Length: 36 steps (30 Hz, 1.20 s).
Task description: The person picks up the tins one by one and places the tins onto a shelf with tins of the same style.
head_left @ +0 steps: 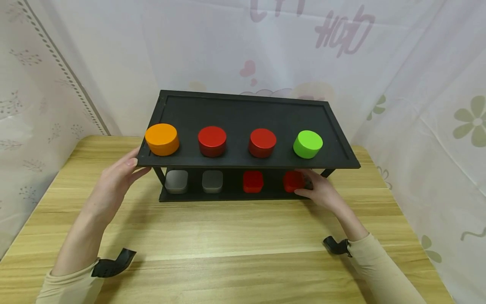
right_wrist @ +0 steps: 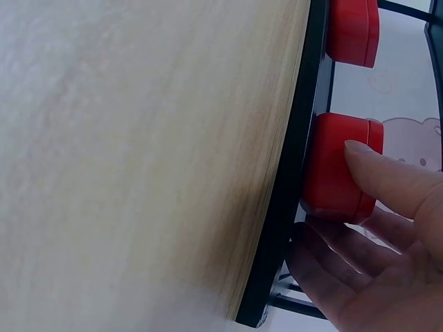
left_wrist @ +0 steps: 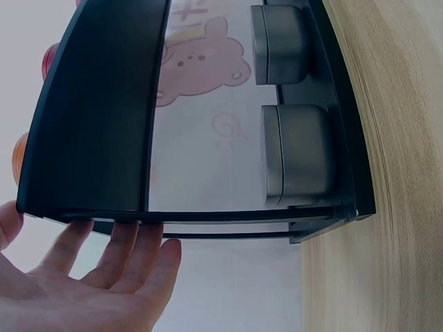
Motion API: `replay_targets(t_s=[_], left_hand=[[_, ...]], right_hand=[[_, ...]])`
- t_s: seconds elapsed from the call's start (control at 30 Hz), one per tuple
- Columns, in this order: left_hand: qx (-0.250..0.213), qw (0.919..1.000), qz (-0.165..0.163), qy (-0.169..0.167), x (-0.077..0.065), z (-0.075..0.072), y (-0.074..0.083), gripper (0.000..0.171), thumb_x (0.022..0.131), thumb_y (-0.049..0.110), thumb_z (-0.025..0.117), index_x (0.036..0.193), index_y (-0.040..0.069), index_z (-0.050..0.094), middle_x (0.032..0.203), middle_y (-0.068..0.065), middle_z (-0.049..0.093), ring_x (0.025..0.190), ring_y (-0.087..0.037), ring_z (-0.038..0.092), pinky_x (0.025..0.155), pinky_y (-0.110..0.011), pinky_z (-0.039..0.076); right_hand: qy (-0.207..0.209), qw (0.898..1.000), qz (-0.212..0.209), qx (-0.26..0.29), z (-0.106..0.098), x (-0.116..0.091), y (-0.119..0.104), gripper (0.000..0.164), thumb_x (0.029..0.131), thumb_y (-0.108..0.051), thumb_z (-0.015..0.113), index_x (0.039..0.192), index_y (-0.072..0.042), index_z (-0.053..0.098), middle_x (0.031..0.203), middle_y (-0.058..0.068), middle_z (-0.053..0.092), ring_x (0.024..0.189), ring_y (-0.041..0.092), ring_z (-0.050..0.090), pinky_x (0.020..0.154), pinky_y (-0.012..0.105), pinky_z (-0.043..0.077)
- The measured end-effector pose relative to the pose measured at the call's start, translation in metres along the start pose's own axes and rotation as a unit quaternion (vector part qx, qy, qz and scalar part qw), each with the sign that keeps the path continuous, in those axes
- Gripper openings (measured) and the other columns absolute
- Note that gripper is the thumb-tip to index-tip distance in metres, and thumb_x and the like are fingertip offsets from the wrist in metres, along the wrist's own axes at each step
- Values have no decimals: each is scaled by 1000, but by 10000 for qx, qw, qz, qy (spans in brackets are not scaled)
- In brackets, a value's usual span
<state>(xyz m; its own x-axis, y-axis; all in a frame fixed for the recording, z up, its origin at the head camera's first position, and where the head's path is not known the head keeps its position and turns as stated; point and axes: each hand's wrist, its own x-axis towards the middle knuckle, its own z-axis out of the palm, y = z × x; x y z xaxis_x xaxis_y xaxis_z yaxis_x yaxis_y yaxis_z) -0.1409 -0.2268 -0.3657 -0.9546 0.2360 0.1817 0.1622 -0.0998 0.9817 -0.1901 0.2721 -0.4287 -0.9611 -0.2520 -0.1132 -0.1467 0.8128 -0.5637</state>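
Note:
A black two-tier shelf stands on the table. My left hand holds the left front corner of its upper board; in the left wrist view the thumb lies at the board's edge and the fingers are beneath. On the lower tier, my right hand grips the rightmost red square tin. The right wrist view shows the thumb on this tin's near side, with the other fingers around its end, partly hidden. Another red square tin sits to its left, apart from the hand.
Two grey square tins occupy the lower tier's left half. Along the upper board's front stand an orange round tin, two red round tins and a green round tin. A printed curtain hangs behind the wooden table.

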Motion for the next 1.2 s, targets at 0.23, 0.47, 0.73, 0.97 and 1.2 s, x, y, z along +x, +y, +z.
replay_targets(t_s=[0.23, 0.47, 0.73, 0.97, 1.2], left_hand=[[-151, 9997, 171, -71, 0, -1, -1, 43, 102, 13, 31, 143, 2, 38, 143, 5, 48, 133, -7, 39, 101, -17, 37], [-109, 9998, 146, -45, -1, -1, 0, 43, 102, 14, 31, 143, 2, 38, 143, 5, 48, 133, -8, 39, 101, -17, 36], [-78, 9999, 138, -20, -2, -2, 1, 43, 102, 14, 32, 143, 3, 39, 143, 5, 48, 132, -7, 39, 101, -17, 36], [-91, 9998, 178, 5, -1, 0, 1, 42, 103, 15, 32, 142, 1, 39, 144, 4, 48, 133, -9, 39, 102, -18, 37], [-106, 9997, 209, 66, 0, 2, -2, 42, 103, 16, 33, 141, 1, 41, 144, 4, 47, 134, -8, 38, 102, -17, 37]], right_hand=[[-64, 10000, 0, 49, 1, 0, -1, 65, 85, -24, 70, 142, -15, 39, 141, 16, 46, 121, 37, 53, 99, 51, 45], [-69, 10000, -10, 36, 2, 0, 0, 68, 85, -26, 70, 144, -17, 37, 143, 15, 45, 122, 36, 52, 99, 51, 45], [-40, 9996, -91, 278, 3, 0, -2, 72, 84, -25, 71, 145, -15, 34, 143, 16, 44, 122, 37, 52, 100, 51, 45], [59, 9993, -193, 316, 0, -3, -2, 73, 83, -27, 72, 144, -14, 35, 143, 17, 43, 121, 38, 54, 97, 51, 47], [218, 9991, -283, 213, 0, -5, -5, 74, 83, -29, 72, 145, -15, 34, 145, 15, 41, 128, 36, 47, 101, 52, 43]])
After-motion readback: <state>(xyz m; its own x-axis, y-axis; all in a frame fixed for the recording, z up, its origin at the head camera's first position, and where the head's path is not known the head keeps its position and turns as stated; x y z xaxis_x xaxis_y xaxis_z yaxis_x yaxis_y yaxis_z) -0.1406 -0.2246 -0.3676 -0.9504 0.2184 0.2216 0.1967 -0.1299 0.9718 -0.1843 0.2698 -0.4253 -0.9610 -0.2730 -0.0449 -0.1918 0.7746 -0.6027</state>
